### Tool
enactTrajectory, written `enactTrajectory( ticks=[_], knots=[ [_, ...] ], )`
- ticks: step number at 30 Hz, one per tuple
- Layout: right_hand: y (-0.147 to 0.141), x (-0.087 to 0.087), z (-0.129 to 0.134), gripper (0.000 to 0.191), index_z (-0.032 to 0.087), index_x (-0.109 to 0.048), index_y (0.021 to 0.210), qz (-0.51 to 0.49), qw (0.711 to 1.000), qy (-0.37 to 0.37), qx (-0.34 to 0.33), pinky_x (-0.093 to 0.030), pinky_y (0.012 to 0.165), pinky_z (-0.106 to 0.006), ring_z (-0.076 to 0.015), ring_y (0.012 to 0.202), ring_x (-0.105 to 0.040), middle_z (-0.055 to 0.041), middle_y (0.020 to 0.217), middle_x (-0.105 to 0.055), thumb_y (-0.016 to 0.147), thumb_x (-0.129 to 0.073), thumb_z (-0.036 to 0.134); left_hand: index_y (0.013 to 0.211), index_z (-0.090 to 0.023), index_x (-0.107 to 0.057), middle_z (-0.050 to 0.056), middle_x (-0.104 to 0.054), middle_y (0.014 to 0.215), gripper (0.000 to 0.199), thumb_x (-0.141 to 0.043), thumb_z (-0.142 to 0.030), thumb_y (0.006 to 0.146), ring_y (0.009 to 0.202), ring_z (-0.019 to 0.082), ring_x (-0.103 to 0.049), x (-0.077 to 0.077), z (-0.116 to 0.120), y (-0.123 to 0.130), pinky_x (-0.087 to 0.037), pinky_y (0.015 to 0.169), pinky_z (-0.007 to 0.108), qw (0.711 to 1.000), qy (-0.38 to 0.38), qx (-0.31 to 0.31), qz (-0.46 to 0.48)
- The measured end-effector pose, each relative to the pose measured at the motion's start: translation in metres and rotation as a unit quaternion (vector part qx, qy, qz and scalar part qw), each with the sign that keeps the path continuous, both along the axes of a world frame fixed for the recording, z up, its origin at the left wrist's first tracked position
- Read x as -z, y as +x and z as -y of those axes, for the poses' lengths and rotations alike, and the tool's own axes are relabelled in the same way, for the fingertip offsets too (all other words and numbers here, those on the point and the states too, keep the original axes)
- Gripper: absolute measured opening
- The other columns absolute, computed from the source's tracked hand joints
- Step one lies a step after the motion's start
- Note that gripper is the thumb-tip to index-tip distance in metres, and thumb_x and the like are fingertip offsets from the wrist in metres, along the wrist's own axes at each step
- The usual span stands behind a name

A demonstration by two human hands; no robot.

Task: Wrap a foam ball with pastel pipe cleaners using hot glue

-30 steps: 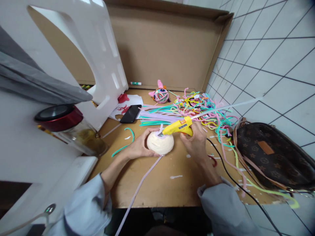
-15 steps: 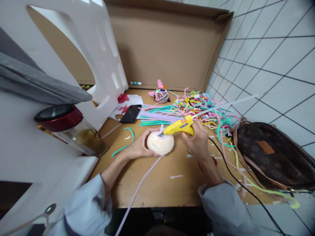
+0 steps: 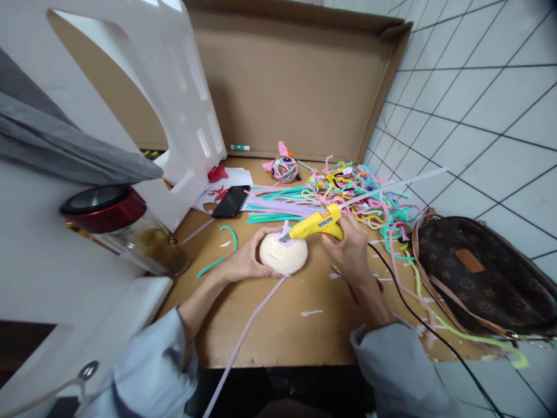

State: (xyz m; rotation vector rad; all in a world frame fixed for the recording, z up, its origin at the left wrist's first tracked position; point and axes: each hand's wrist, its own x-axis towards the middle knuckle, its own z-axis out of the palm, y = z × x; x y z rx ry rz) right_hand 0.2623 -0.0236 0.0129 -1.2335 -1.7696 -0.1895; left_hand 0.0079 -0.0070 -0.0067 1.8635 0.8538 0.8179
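My left hand (image 3: 249,257) wraps round the left side of a cream-coloured ball (image 3: 284,255). A yellow glue gun (image 3: 317,223) is in my right hand (image 3: 348,247), its nozzle touching or just over the top of the ball. A clear glue stick (image 3: 400,184) sticks out of the gun's back. Lilac material shows at the ball's top, round the nozzle. From the ball's underside a lilac pipe cleaner (image 3: 250,325) runs down over the table's front edge.
Behind lie colourful pipe cleaners (image 3: 348,194), a pink decorated ball (image 3: 284,168) and a black phone (image 3: 231,201). A glass jar (image 3: 152,247) stands left, a brown handbag (image 3: 483,273) right. A black cord (image 3: 418,313) trails right; a cardboard box (image 3: 296,81) stands behind.
The far end of the glue stick has shifted slightly left. Both hands stay in nearly the same place.
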Motion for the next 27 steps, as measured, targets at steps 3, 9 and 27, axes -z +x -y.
enactTrajectory(
  ticks=[3,9,27],
  knots=[
    [-0.0024,-0.0005,0.0010,0.010,0.023,-0.050,0.084,-0.005,1.000,0.005,-0.002,-0.045,0.065,-0.032,-0.0214,0.076,-0.055,-0.0025,0.083,-0.056,0.079,-0.058,0.020,0.133,-0.022,-0.044,0.012,-0.049,0.145,0.091,-0.088,-0.040,0.056,0.135,0.034,-0.046,0.0002,0.0001,-0.0001,-0.034,0.116,0.049,1.000,0.003,0.001,-0.007],
    [-0.0043,0.0006,0.0008,0.009,0.023,-0.051,0.085,-0.010,1.000,0.011,-0.009,-0.045,0.066,-0.032,-0.0214,0.077,-0.055,-0.0037,0.085,-0.056,0.080,-0.058,0.021,0.132,-0.022,-0.044,0.013,-0.048,0.145,0.091,-0.089,-0.039,0.055,0.135,0.033,-0.046,0.0005,0.0004,0.0007,-0.033,0.117,0.048,1.000,0.003,0.002,-0.003],
    [0.0004,-0.0020,-0.0073,0.023,0.019,-0.058,0.076,-0.173,0.965,-0.196,0.024,-0.042,0.063,-0.029,-0.0162,0.065,-0.050,-0.0006,0.073,-0.059,0.065,-0.062,0.039,0.129,-0.021,-0.043,0.012,-0.051,0.140,0.088,-0.088,-0.037,0.055,0.131,0.032,-0.050,-0.0003,0.0004,0.0011,-0.036,0.114,0.047,1.000,-0.003,0.001,-0.004]
  ],
)
